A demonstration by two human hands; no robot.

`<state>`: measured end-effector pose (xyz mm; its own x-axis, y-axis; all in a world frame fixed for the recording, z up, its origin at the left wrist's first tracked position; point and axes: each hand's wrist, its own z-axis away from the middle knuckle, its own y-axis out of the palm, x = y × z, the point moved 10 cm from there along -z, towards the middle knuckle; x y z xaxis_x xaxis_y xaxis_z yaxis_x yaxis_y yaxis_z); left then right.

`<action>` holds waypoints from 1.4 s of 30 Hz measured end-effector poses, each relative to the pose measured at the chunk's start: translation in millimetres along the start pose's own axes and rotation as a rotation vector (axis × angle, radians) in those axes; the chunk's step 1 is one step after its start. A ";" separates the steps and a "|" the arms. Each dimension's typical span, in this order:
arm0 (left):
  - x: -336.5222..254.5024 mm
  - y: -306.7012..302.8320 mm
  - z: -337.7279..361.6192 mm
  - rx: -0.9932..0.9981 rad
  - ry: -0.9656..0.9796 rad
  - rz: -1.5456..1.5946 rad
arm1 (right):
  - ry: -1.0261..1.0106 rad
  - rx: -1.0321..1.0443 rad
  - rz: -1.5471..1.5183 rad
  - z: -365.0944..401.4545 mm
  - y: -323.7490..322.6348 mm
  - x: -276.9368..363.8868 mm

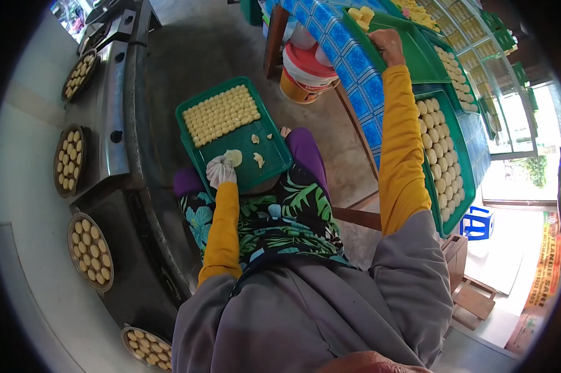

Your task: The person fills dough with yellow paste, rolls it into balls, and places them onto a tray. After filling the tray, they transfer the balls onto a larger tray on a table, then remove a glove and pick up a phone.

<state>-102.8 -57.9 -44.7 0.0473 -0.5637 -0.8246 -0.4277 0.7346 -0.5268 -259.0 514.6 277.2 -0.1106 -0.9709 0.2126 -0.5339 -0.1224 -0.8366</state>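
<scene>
Head view, looking straight down at the lap. The left hand is in a thin white glove. Its grip is bunched nearly closed, pinching a flat round dough disc at the near end of the lap tray. That green tray sits across the knees, with neat rows of small dough balls filling its far half and a few loose scraps beside the disc.

The right hand is stretched way out to the bench tray on the blue-patterned bench, fingers curled down onto it. Honestly can't tell if that grip has anything in it. Yellow dough blocks are piled just past it. Another long tray of pastries lies along the bench. Round pans of cookies line the stove on the left, and a red-lidded bucket sits under the bench.
</scene>
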 end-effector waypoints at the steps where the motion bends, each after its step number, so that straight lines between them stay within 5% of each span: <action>1: -3.6 0.2 -3.2 -0.003 0.007 0.004 | 0.000 -0.008 0.000 1.7 -1.6 -1.0; 4: 9.6 11.5 -6.9 0.123 -0.134 -0.194 | -0.021 -0.060 -0.142 8.7 -15.7 9.3; 6: 8.0 12.0 -7.5 0.127 -0.096 -0.237 | 0.192 0.077 -0.358 14.3 -10.4 1.3; 10: -5.9 11.2 -5.6 0.283 -0.266 -0.245 | 0.268 0.047 -0.465 23.8 -17.8 10.8; 11: -2.7 14.3 0.6 0.275 -0.268 -0.250 | 0.262 0.020 -0.508 25.0 -20.2 9.7; 13: -19.0 16.0 1.8 0.155 0.028 -0.365 | 0.249 -0.014 -0.575 23.5 -20.4 4.1; 16: -29.4 8.9 4.4 0.212 -0.122 -0.221 | 0.266 0.070 -0.410 20.7 -13.7 4.3; 18: -40.0 2.8 3.0 0.217 -0.188 -0.165 | 0.559 -0.011 -0.840 38.4 -11.3 -9.9; 23: -45.9 0.7 -3.3 0.139 -0.168 -0.140 | 0.585 -0.132 -0.980 48.9 -20.3 2.1; 27: -28.5 14.0 -6.0 -0.005 0.058 0.126 | 0.550 -0.146 -0.948 52.4 -31.5 14.1; 29: -32.0 10.1 -7.0 0.071 -0.107 -0.194 | 0.583 -0.160 -0.886 46.9 -24.1 2.2; 34: -21.5 15.4 -10.5 0.192 -0.213 -0.265 | 0.669 -0.186 -0.846 51.7 -21.5 -9.0; 36: -26.3 15.6 -10.7 0.236 -0.256 -0.232 | 0.644 -0.284 -1.233 49.5 -9.2 -11.3; 42: -24.3 11.0 -10.6 0.273 -0.368 -0.303 | 0.595 -0.234 -1.359 46.8 -1.8 -14.7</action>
<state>-118.2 -40.1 -28.3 0.4657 -0.6316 -0.6199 -0.0986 0.6590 -0.7456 -217.1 519.4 252.0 0.2811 0.0829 0.9561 -0.6188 -0.7458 0.2466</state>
